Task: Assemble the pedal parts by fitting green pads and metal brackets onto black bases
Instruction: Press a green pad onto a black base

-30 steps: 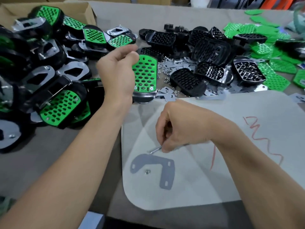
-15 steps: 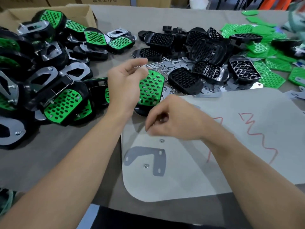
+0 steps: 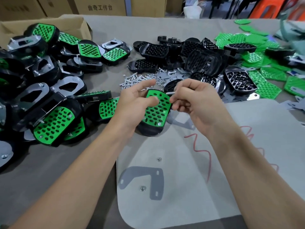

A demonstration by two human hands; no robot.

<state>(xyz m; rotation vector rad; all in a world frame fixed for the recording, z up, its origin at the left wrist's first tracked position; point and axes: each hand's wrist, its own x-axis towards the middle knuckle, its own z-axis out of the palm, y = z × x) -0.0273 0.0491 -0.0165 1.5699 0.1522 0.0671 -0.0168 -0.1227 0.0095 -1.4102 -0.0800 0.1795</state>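
My left hand [image 3: 132,103] grips a pedal [image 3: 156,113], a black base with a green perforated pad on top, held above the table's middle with the thumb on the pad. My right hand [image 3: 191,100] pinches a small silver screw [image 3: 170,93] at the pad's upper right corner. A grey metal bracket [image 3: 143,177] lies flat on the white mat [image 3: 214,187] below the hands, with two small nuts [image 3: 143,188] beside it. Another bracket [image 3: 179,123] lies partly hidden under my right hand.
Finished pedals [image 3: 54,124] are heaped at the left beside a cardboard box [image 3: 49,22]. Bare black bases [image 3: 201,61] pile up at the centre back, loose green pads [image 3: 267,76] at the right. Screws and nuts [image 3: 137,80] lie scattered beyond the hands.
My right hand rose from the mat with a screw and came up to the pedal's top corner. My left hand lowered and tilted the pedal toward it.
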